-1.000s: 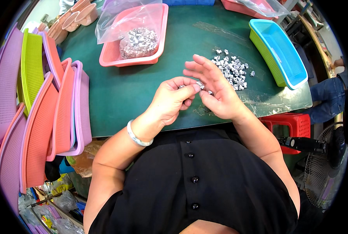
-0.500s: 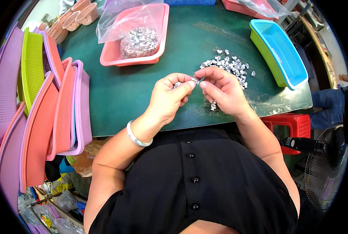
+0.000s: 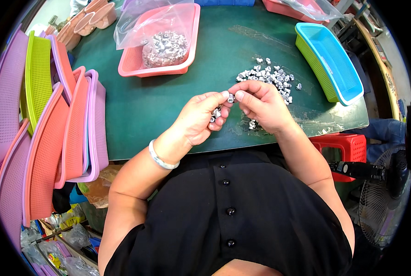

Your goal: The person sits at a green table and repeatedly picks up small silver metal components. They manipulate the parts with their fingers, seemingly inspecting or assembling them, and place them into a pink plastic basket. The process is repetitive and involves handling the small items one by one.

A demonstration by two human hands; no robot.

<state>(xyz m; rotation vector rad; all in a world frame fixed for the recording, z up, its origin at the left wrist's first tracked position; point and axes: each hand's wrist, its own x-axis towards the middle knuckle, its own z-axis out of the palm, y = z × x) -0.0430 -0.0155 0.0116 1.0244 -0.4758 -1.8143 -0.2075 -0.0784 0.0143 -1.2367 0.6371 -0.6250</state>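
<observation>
Over the near part of the table, my left hand (image 3: pixel 194 117) is closed around several small silver metal fittings (image 3: pixel 215 114) that show in its curled fingers. A single metal fitting (image 3: pixel 231 98) sits at the meeting fingertips of both hands. My right hand (image 3: pixel 266 108) pinches at it from the other side with thumb and forefinger. Just beyond the right hand lies a loose pile of the same fittings (image 3: pixel 274 77). A few more fittings (image 3: pixel 252 124) rest on the table under the right hand, partly hidden by it.
A pink basket (image 3: pixel 193 43) at the back left holds a clear bag (image 3: pixel 165 49) of fittings. Blue and green baskets (image 3: pixel 327 64) are nested at the right. Stacked colored baskets (image 3: pixel 74 129) crowd the left. A red stool (image 3: pixel 352 149) and a fan (image 3: pixel 380 198) stand at the right.
My left hand has turned and its fingers have loosened, showing more fittings in it. The fitting at the fingertips has turned. The pile has not visibly changed.
</observation>
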